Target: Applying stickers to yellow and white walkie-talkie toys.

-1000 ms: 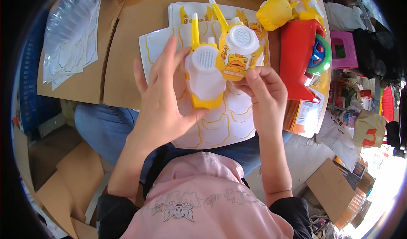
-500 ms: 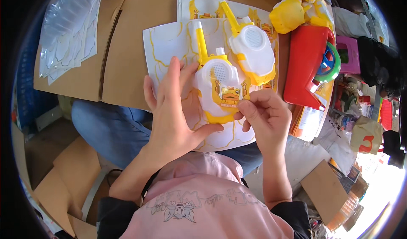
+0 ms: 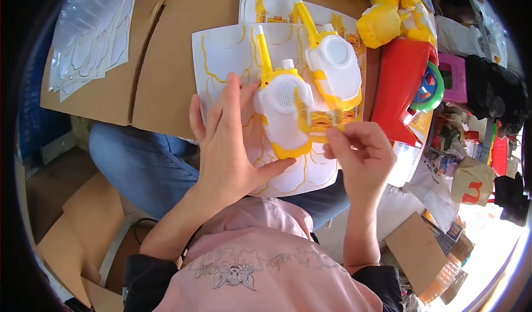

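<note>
A white-and-yellow toy walkie-talkie [image 3: 282,121] lies on the sheets, its yellow antenna pointing up. My left hand [image 3: 224,137] spreads around its left side, one fingertip by the antenna base and the thumb against the lower edge. The fingers are stretched apart, steadying it without wrapping round. My right hand [image 3: 360,151] pinches a yellow, cartoon-printed sticker [image 3: 320,122] between thumb and forefinger. The sticker is raised and curled, blurred by motion, its left side overlapping the toy's right side. A second toy walkie-talkie [image 3: 337,68] lies just beyond, to the right.
White sticker sheets [image 3: 221,49] with yellow outlines lie beneath the toys on cardboard [image 3: 177,52]. A red tape dispenser [image 3: 399,85] with a green-rimmed roll stands right. Yellow-and-white toy parts [image 3: 379,24] pile up at the far right. Clear plastic and cut sheets [image 3: 97,35] lie far left.
My right hand has moved slightly right with the sticker, which now stands up in a curl instead of lying across the toy's front. My left hand stays around the toy.
</note>
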The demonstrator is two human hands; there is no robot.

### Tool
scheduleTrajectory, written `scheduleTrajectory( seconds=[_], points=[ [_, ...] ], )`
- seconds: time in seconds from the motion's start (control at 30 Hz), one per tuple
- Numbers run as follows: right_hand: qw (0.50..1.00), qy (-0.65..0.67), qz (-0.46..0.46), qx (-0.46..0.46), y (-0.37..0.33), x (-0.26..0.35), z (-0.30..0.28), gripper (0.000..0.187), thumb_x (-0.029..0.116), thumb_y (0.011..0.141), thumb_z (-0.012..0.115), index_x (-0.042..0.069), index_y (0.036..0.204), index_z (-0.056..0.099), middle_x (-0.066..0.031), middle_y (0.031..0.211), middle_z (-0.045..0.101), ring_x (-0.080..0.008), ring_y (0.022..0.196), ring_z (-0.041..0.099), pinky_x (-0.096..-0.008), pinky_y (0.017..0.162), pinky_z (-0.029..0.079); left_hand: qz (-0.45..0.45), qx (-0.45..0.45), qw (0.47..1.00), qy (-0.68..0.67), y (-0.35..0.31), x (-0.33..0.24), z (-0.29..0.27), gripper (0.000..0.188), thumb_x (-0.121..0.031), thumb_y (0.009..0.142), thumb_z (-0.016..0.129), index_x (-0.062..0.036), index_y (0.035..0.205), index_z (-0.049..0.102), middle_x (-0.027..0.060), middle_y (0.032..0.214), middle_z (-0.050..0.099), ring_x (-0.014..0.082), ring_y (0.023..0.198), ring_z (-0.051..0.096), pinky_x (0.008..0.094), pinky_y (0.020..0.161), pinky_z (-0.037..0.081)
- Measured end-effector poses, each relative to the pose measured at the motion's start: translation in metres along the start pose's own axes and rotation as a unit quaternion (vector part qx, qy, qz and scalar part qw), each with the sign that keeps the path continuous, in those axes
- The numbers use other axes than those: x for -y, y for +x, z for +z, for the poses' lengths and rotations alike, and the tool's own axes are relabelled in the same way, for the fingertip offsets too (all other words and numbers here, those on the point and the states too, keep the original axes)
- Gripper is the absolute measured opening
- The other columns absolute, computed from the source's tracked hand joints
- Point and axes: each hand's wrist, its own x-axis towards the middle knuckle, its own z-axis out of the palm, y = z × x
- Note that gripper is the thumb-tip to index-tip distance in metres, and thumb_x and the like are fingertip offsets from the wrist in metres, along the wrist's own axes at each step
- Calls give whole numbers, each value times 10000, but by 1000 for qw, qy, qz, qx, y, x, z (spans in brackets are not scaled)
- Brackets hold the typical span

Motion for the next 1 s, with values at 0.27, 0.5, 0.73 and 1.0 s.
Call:
scheduleTrajectory(
  seconds=[0.27,0.5,0.73,1.0],
  points=[
    [982,129,97,99,7,11,3,137,-22,835,737,-70,879,616,-98,790,676,-117,653,670,-212,588,553,4,-16,1000,4,-1,1,1,1318,-417,626,900,35,1518,42,214,1422,475,322,1370,409,601,1126,54],
    [980,146,92,96,10,-6,14,148,-4,840,743,-57,880,610,-85,780,666,-112,652,662,-214,582,549,2,-26,1000,-8,-3,3,4,1362,-409,579,925,30,1518,41,191,1434,474,322,1367,413,612,1117,66],
    [983,137,77,92,9,-9,13,159,1,835,748,-46,850,598,-77,775,666,-110,650,663,-208,584,544,5,-29,1000,-6,-3,2,4,1360,-404,569,929,29,1516,55,183,1440,469,334,1365,411,627,1109,81],
    [984,136,67,94,10,-10,14,151,-5,829,752,-43,846,607,-84,768,675,-117,651,674,-207,583,546,9,-44,999,-7,-2,2,5,1308,-442,583,891,90,1498,123,146,1410,504,296,1337,410,611,1117,89]
  ],
)
